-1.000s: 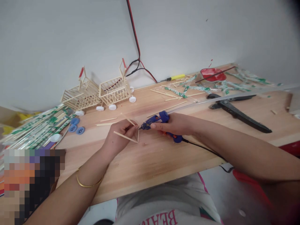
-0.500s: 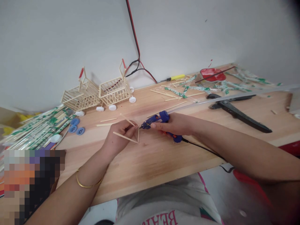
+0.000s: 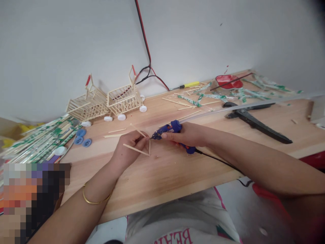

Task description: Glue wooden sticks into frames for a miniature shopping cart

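My left hand (image 3: 130, 147) pinches a small frame of joined thin wooden sticks (image 3: 137, 150) above the middle of the table. One stick points up and left past my fingers, and another runs below them to a corner. In my right hand (image 3: 184, 135) is a blue hot glue gun (image 3: 166, 130), wrapped round by my fingers. Its nozzle sits right at the frame by my left fingertips; whether it touches the wood I cannot tell. A clear glue stick trails from the gun's back, and a black cord leaves its handle.
Two small stick-built shopping carts (image 3: 124, 100) with white wheels stand at the back left. Blue caps (image 3: 87, 142) and wrapped sticks (image 3: 38, 139) lie left. Black cutters (image 3: 256, 120), a yellow-handled screwdriver (image 3: 191, 84), a red lid-like piece (image 3: 228, 82) and torn wrappers lie right.
The view has shifted very slightly. Both hands hold nearly the same pose, with the glue gun's nozzle still at the stick frame.
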The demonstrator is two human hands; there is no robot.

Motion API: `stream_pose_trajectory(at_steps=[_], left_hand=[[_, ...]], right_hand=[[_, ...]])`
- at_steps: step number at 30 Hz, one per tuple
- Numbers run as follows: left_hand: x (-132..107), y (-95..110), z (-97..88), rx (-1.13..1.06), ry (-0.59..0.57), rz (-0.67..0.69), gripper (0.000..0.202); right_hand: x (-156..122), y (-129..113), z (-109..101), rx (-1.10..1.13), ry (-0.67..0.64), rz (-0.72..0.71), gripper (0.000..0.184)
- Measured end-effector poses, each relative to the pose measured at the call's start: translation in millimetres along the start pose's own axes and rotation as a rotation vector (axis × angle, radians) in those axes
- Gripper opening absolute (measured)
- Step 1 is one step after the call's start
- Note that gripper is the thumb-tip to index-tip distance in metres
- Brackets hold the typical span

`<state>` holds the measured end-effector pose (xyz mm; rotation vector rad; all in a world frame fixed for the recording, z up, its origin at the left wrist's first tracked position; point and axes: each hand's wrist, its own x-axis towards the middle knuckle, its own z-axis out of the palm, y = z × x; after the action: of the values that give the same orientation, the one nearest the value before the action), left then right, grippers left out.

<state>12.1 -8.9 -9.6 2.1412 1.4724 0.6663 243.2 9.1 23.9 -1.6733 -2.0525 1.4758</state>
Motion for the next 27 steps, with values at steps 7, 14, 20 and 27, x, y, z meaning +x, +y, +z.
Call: stream_pose_trajectory(at_steps=[7, 14, 20, 27], left_hand=[[0, 1, -0.1, -0.001, 0.010, 0.003, 0.018], [0, 2, -0.5, -0.018, -0.014, -0.022, 0.019], [0, 1, -0.5, -0.023, -0.018, -0.040, 0.019], [-1, 1, 1.0, -0.019, -0.012, -0.047, 0.019]], right_hand=[[-1, -2, 0, -0.075, -0.006, 0.031, 0.059], [-1, 0, 1, -0.056, -0.030, 0.015, 0.059], [-5, 5, -19, -0.118, 0.150, -0.111, 0.055], [9, 26, -36, -0.588, 0.654, -0.112, 0.056]])
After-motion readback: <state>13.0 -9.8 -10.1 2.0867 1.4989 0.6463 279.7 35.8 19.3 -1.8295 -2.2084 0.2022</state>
